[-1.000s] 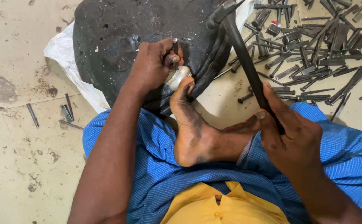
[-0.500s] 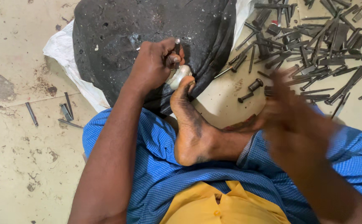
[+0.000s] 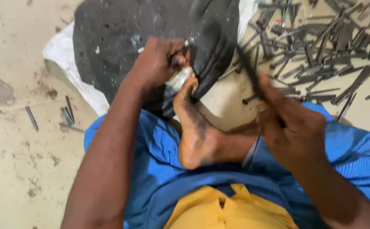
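Observation:
I sit on the floor with one bare foot [image 3: 195,127] pressed against a pale rounded metal part [image 3: 180,78] at the edge of a large black oily mass [image 3: 130,38]. My left hand [image 3: 157,63] grips a short metal rod or punch held upright on that part. My right hand [image 3: 293,127] is closed around the dark handle of a hammer [image 3: 248,72], which is blurred with motion; its head points toward the black mass.
A heap of several dark metal rods and bolts [image 3: 320,46] lies at the upper right. A white sack [image 3: 66,63] sticks out under the black mass. Loose short rods [image 3: 68,112] lie on the stained concrete floor [image 3: 19,161] at left.
The hammer has swung: held raised a second ago, then blurred downward, and now the handle is in motion beside the black mass. My left hand and foot stay put.

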